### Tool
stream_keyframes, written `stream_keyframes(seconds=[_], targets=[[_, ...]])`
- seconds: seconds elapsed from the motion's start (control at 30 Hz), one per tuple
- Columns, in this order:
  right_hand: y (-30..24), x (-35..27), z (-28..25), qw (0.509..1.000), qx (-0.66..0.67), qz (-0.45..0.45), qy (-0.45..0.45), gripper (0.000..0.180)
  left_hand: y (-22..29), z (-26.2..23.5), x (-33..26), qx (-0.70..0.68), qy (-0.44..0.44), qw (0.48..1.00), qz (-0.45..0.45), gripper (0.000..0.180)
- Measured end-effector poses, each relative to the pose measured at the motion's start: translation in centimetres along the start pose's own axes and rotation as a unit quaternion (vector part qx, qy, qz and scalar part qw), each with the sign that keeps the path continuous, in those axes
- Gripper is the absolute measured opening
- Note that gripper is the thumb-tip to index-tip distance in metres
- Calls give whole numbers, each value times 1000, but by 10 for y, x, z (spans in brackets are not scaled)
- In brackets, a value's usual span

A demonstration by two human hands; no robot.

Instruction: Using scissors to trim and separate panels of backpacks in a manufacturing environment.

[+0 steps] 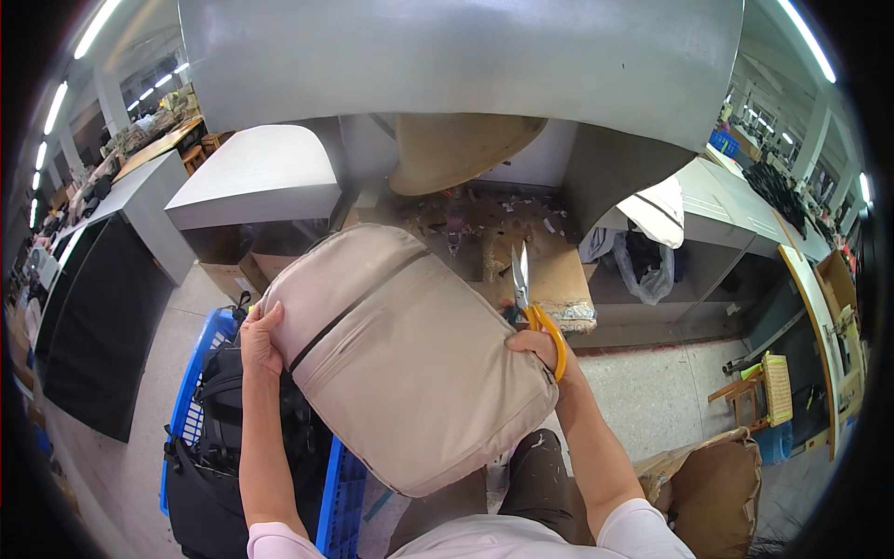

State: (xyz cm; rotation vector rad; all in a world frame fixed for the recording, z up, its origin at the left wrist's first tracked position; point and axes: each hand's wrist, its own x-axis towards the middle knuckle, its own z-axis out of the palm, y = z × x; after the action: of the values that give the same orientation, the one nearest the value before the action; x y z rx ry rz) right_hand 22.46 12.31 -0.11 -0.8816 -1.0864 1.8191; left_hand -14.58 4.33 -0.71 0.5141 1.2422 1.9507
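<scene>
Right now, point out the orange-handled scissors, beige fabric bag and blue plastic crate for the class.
Orange-handled scissors (522,293): head view, lower blades.
Beige fabric bag (419,349): head view, broad face.
Blue plastic crate (342,491): head view, right wall.

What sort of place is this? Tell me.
Probably a bag-making workshop, given the beige, round-cornered fabric bag, the yellow-handled metal scissors and the black, strapped fabric bags in a blue plastic basket.

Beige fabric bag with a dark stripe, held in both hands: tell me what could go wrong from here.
The yellow-handled metal scissors in the right hand, bare blades close beside the bag, could nick its fabric. The bag, pinched near its edge by the left hand, might slip if that grip loosens.
</scene>
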Motion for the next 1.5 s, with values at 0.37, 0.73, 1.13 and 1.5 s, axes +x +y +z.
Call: stream_keyframes(seconds=[0.37, 0.73, 1.13, 1.5], targets=[[-9, -6, 14, 999, 37, 8, -10, 58, -2, -6, 0, 118, 33, 992, 18, 29], [-40, -47, 112, 893, -139, -72, -421, 56, 82, 88, -145, 611, -440, 580, 310, 54], [16, -88, 60, 962, -170, -72, -200, 51, 138, -147, -226, 269, 7, 956, 116, 32], [101, -133, 63, 947, -87, 60, -303, 68, 133, -177, -241, 67, 112, 981, 145, 39]])
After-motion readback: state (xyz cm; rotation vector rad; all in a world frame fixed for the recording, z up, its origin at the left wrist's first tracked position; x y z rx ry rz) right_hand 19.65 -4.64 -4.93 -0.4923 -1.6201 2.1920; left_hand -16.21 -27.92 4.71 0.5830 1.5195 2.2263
